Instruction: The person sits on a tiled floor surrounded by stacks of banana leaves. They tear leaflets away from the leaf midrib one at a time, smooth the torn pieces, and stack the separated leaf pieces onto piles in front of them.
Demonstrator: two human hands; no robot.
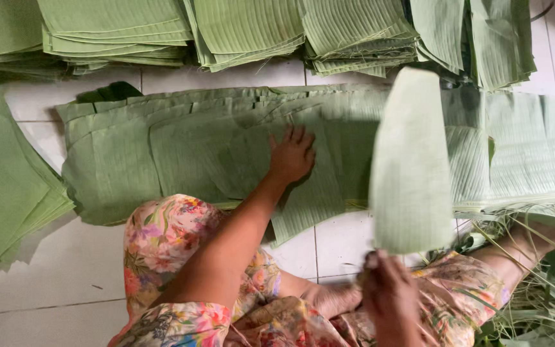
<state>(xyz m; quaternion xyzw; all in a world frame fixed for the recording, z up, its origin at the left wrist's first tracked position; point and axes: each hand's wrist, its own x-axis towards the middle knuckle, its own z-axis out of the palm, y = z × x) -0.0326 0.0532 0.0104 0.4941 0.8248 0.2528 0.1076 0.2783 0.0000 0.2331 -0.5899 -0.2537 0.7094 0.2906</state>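
- Pale green, ribbed banana-leaf piece [411,167]: cut to a tall rounded panel, held upright in the air above the floor, its lower edge pinched in my right hand [390,295].
- My right hand: fingers closed on the bottom of that leaf piece, low in the view over my lap.
- My left hand [292,154]: fingers spread and flat, pressing down on the overlapping row of flat green banana-leaf sheets [187,148] laid across the floor in front of me.
- Step in hand, as I judge it: adding the held piece to the laid row (the pressing hand keeps the sheets from sliding). The next move would call for lowering it flat and square with the edges beneath.
- Beyond the row: stacks of folded green leaf sheets [245,32] along the far edge.
- Beneath everything: the white tiled floor [52,270]; loose leaf ribs and trimmings [541,302] lie at my right.
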